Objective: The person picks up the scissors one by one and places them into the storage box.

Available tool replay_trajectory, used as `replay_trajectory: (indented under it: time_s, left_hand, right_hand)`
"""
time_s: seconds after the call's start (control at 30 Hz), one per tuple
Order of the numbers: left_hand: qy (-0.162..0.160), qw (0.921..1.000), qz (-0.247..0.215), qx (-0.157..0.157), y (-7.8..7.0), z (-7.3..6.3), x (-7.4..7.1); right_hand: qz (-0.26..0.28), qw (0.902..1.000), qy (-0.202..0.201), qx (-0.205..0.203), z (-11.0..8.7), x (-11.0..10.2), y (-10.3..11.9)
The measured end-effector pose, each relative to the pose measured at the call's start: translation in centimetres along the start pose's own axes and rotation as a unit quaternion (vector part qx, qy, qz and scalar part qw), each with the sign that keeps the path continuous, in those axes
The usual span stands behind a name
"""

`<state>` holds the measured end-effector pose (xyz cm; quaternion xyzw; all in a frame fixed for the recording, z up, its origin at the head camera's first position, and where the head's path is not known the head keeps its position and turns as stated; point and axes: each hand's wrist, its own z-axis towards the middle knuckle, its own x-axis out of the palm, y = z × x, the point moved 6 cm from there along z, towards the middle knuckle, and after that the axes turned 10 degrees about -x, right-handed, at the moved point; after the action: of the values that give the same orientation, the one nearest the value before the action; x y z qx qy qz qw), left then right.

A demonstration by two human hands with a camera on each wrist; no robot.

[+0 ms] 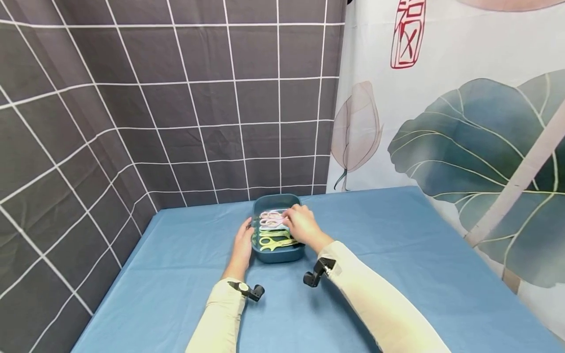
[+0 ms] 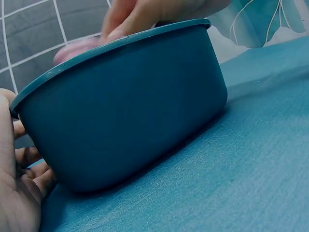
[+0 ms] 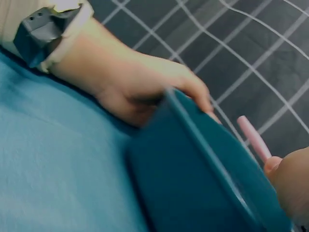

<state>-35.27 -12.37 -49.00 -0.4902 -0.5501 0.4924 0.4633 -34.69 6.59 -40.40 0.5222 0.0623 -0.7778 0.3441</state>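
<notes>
A dark blue plastic tub (image 1: 282, 257) stands on the blue-covered table, holding several scissors lying side by side. Yellow-green scissors (image 1: 270, 244) lie at the near end, and pale pink scissors (image 1: 270, 215) show farther back. At the tub's left side, my left hand (image 1: 242, 241) grips the wall, its thumb by the rim and fingers along the outside. My right hand (image 1: 303, 225) reaches over the right rim and pinches pink scissors (image 2: 77, 49), which show above the rim in the left wrist view. Their far part is hidden behind the hand.
The blue tablecloth (image 1: 397, 235) spreads around the tub. Behind hangs a dark grid-patterned curtain (image 1: 203, 108), and a white cloth printed with leaves (image 1: 476, 132) hangs at the right. Black camera mounts (image 1: 319, 272) sit on both wrists.
</notes>
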Motion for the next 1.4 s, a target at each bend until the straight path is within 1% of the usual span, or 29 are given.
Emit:
replay_trajectory:
  time_s: [0.07, 0.17, 0.23, 0.33, 0.43, 0.63, 0.87, 1.03, 1.23, 1.4]
  left_hand:
    - [-0.003, 1.0000, -0.001, 0.004, -0.1, 0.0, 0.0]
    - [-0.006, 0.9999, 0.004, 0.010, -0.2, 0.1, -0.1]
    - [-0.010, 0.9998, 0.009, 0.014, -0.2, 0.1, -0.1]
    - [-0.015, 0.9997, 0.009, 0.019, -0.1, 0.2, -0.1]
    - [-0.016, 0.9996, 0.010, 0.021, -0.1, 0.2, 0.1]
    - [-0.021, 0.9995, 0.007, 0.023, -0.1, 0.1, 0.1]
    - [-0.018, 0.9995, 0.014, 0.024, -0.3, 0.0, 0.0]
    - [-0.015, 0.9996, 0.011, 0.021, 0.0, 0.1, 0.0]
    - [-0.015, 0.9997, 0.005, 0.020, -0.1, 0.1, 0.0]
    - [-0.014, 0.9996, 0.005, 0.025, -0.4, 0.0, 0.0]
  right_hand:
    - [-0.013, 0.9993, 0.031, -0.017, 0.4, 0.9, 0.9]
    - [-0.039, 0.9970, 0.056, -0.036, 0.6, 2.1, 1.5]
    - [-0.053, 0.9955, 0.056, -0.055, 0.7, 2.5, 1.9]
    - [-0.059, 0.9931, 0.053, -0.087, 0.7, 2.7, 2.6]
    - [-0.060, 0.9910, 0.060, -0.104, 0.8, 2.8, 3.1]
    - [-0.065, 0.9883, 0.092, -0.103, 0.8, 3.1, 3.2]
    - [-0.083, 0.9840, 0.110, -0.112, 0.9, 3.6, 2.9]
    - [-0.101, 0.9803, 0.135, -0.103, 1.0, 4.3, 2.5]
    - [-0.141, 0.9752, 0.133, -0.107, 1.3, 4.8, 2.3]
    - [-0.156, 0.9723, 0.139, -0.104, 1.4, 4.9, 2.3]
